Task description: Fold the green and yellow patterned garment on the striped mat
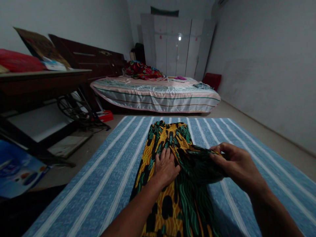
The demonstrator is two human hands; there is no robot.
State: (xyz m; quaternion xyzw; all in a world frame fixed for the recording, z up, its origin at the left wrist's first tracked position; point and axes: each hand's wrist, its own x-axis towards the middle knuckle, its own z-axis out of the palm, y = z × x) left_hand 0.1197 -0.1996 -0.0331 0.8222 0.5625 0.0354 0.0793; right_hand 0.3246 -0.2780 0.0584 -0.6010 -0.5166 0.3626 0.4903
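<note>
A yellow, green and black patterned cloth lies lengthwise on a blue and white striped cover in front of me. My left hand presses flat on the cloth's middle, fingers stretched out. My right hand is closed on a raised fold of the same cloth at its right side, lifting that part off the cover. The far end of the cloth is bunched near the cover's far edge.
A bed with striped sheets and a heap of colourful fabric stands beyond. At left is a dark table on an iron treadle frame, with items on top. White wardrobes line the back wall. Bare floor runs along the right wall.
</note>
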